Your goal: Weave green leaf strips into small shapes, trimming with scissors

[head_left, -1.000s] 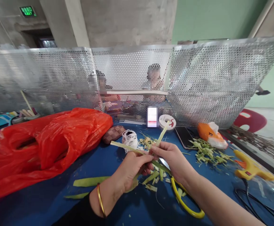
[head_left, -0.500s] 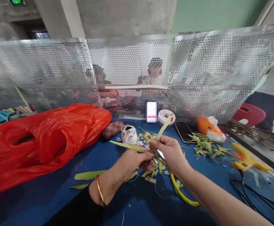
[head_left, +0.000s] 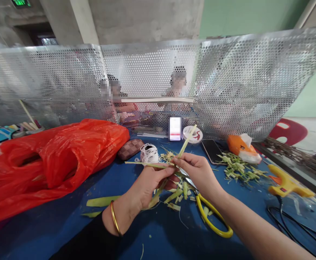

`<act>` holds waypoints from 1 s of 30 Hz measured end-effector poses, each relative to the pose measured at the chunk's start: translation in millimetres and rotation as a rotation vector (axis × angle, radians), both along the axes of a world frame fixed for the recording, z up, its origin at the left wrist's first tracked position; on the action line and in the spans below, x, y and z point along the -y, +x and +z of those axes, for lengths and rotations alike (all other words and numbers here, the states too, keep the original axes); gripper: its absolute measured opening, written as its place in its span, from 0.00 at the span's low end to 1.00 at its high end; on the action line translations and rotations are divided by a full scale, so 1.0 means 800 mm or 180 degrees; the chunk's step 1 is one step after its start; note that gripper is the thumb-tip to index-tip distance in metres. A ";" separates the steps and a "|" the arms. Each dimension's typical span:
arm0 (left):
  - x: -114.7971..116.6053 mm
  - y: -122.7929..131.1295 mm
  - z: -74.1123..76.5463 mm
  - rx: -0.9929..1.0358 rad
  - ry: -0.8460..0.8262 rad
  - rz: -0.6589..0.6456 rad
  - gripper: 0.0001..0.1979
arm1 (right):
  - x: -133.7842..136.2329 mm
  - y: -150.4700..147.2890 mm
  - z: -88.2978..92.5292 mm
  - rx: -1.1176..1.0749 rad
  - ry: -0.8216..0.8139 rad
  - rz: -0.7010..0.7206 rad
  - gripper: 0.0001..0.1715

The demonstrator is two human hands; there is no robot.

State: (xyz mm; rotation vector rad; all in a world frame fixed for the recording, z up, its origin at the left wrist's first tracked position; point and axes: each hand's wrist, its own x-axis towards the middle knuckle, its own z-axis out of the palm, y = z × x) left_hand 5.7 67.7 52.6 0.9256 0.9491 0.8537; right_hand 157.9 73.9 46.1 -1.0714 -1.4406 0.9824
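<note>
My left hand is closed, thumb against fingers, on green leaf strips; one end sticks out to the left and another strip hangs below. My right hand pinches an upright pale green leaf strip where the strips cross, close to my left fingertips. The exact crossing is partly hidden by fingers. Under my right hand, yellow-handled scissors lie on the blue table among leaf scraps. Behind my left hand stands a spool of white cord.
A red plastic bag fills the left. A checkered pouch, tape roll, dark phone, tissue pack and a pile of leaf bits lie behind. At right is a yellow glue gun with its cable. A perforated metal screen stands beyond.
The held strips have turned slightly, and one now hangs below my left hand. My right hand has shifted a little, showing more of the scissors. The person at the far right is gone from view.
</note>
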 end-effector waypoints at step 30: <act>-0.001 0.003 0.002 0.0539 0.0729 0.1014 0.08 | 0.030 -0.028 -0.007 0.0949 0.0276 0.0258 0.13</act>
